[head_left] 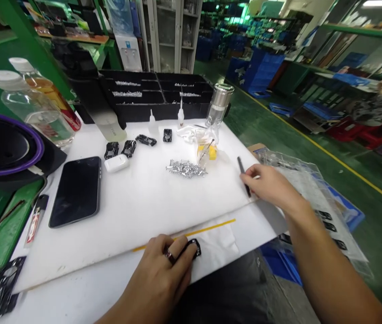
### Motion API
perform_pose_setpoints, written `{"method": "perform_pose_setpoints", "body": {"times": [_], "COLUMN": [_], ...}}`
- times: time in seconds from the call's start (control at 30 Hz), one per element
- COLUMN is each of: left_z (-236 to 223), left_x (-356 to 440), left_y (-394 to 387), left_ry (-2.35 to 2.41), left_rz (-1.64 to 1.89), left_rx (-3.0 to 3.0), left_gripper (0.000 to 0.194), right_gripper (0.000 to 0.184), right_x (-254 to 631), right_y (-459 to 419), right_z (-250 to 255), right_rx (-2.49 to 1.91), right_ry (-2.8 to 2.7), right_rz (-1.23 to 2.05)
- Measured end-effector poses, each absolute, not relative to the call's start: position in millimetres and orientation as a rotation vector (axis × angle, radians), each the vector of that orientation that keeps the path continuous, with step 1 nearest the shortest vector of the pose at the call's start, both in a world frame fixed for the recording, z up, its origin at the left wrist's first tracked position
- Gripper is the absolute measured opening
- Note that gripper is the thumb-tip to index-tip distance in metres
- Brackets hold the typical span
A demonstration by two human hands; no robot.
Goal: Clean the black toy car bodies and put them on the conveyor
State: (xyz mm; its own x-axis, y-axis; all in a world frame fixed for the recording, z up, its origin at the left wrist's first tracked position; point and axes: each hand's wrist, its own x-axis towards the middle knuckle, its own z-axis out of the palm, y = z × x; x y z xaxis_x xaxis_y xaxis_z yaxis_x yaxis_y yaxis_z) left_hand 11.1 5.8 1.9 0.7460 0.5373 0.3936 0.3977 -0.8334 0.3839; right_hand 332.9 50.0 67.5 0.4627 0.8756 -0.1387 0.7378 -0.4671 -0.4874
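My left hand (162, 272), with a ring on one finger, is closed on a small black car-shaped part (195, 248). That part rests over a white cloth (219, 245) at the front edge of the table; my fingers cover much of it. At the right edge of the white foam board (143, 202), my right hand (270, 184) pinches a slim dark pen-like tool (241, 165), whose exact kind I cannot make out. A pile of small silvery pieces (186, 168) lies mid-board. Several similar black parts (146, 140) are spread toward the back.
A phone (76, 191), a white case (116, 163) and a marker (35, 220) lie at left, near bottles (42, 114). Black trays (137, 110), dropper bottles (152, 122) and a metal-topped jar (219, 103) stand behind. Right of the table is a clear plastic tray (315, 198).
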Motion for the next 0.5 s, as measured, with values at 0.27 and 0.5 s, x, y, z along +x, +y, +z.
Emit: {"method": "perform_pose_setpoints", "body": {"times": [0.27, 0.5], "left_z": [2, 0], "left_x": [10, 6], "left_y": [5, 4], "left_ry": [0.755, 0.728], "left_rz": [0.62, 0.623], "left_rx": [2.644, 2.64], "left_gripper": [0.03, 0.038], "right_gripper": [0.02, 0.018], "right_x": [260, 217], "right_y": [-18, -51], "right_z": [41, 10], "right_rx": [-1.533, -1.533], "right_ry": [-1.173, -1.235], "right_rz": [0.681, 0.549]}}
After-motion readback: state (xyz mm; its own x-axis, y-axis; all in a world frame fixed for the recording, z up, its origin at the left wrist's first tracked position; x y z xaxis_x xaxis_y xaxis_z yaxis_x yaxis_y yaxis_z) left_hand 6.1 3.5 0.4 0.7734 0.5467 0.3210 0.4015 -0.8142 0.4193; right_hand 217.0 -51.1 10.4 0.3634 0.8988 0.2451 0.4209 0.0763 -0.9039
